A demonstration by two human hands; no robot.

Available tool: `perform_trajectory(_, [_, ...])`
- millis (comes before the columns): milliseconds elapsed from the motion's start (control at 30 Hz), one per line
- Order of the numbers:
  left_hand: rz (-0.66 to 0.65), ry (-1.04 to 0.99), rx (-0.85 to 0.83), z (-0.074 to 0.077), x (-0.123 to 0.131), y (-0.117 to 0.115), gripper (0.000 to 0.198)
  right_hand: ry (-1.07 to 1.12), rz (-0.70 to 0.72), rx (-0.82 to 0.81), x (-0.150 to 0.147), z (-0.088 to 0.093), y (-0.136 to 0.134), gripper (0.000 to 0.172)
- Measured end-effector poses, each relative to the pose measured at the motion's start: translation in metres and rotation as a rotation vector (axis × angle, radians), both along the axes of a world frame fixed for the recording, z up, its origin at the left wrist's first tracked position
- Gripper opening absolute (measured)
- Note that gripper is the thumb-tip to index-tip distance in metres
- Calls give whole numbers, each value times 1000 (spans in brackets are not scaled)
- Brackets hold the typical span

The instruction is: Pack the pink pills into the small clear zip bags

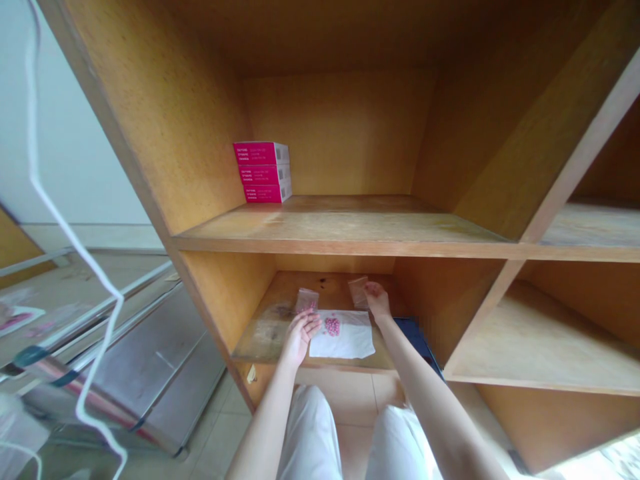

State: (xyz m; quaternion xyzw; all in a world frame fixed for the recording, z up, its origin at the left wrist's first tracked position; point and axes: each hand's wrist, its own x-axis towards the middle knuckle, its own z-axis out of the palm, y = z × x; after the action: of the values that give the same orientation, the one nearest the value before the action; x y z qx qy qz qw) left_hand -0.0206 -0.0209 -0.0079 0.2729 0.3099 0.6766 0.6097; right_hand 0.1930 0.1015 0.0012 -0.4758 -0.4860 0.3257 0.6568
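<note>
While my right hand [376, 297] is pinching a clear bag [357, 293], my left hand [301, 330] is sitting loosely released, left of pink beads [332, 326].

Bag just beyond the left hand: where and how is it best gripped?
Probably by its far edge, pinched from above with the fingers: that end of the bag looks thin and exposed, while pink contents gather nearer the left hand, which crowds the near side.

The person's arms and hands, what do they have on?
The left hand and right hand wear no gloves. No sleeves show on the left arm or right arm, nor any watch. Rings are too small to tell.
</note>
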Motion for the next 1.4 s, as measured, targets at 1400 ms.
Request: perform_trajectory(1400, [5, 9, 13, -2, 0, 1, 21, -310, -218, 77, -2, -17, -9, 20])
